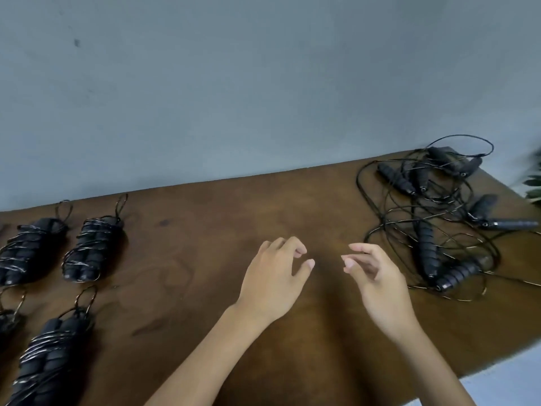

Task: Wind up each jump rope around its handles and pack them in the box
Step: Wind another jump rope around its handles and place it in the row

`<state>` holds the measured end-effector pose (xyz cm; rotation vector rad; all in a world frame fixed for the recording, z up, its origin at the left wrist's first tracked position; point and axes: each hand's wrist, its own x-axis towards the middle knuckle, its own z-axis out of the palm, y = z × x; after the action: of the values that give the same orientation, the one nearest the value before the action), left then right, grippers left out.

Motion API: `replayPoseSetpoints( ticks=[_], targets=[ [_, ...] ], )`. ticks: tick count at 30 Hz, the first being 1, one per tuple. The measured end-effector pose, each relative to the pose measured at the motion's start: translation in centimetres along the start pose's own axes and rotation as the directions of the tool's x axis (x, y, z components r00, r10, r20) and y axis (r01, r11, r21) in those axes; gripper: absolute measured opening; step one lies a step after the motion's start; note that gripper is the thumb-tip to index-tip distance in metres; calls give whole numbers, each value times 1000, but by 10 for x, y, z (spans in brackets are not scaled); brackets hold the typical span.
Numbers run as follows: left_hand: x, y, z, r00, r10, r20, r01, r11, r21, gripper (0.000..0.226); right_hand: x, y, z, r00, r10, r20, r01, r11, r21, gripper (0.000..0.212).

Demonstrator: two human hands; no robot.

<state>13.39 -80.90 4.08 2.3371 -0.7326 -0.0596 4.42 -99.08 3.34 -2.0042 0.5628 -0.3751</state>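
Head view shows us a brown table against a grey wall, and we read it from nine o'clock across to three. At nine o'clock lie two wound jump ropes side by side, one by the frame edge and the next just beside it; at about eight o'clock a third wound bundle lies nearer us, with part of another showing at the edge. Near the centre our left hand hovers with fingers loosely curled, holding nothing, and just to its right our right hand does the same, its fingers relaxed and empty. From two to three o'clock sits the tangle of unwound ropes, black handles and thin cords crossing over each other. No box is in view. We judge the risk lies in that tangle: pulling one handle may drag neighbouring cords along, tighten a knot, or sweep a rope off the near edge at three o'clock. We could also pair two handles from different ropes, since the cords overlap too closely to trace.
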Motion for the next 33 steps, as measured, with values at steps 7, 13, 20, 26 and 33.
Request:
replayPoseSetpoints(
  ticks=[7,13,20,26,33],
  targets=[
    [42,64,60,984,85,155,-78,996,-50,22,22,57,-83,977,76,-201,-91,993,-70,16],
    [72,99,115,947,120,296,-100,991,-84,20,34,102,-142,955,112,-275,-163,972,-171,19],
    [90,120,177,911,151,384,-163,987,1,23,47,137,-178,901,204,-384,-307,923,-231,21],
    [91,122,194,913,110,392,-126,992,15,27,58,149,-196,891,386,-241,-423,897,-127,11],
    [95,124,194,944,3,331,80,968,-239,32,75,128,-216,941,288,-180,-280,958,66,14]
  ],
)
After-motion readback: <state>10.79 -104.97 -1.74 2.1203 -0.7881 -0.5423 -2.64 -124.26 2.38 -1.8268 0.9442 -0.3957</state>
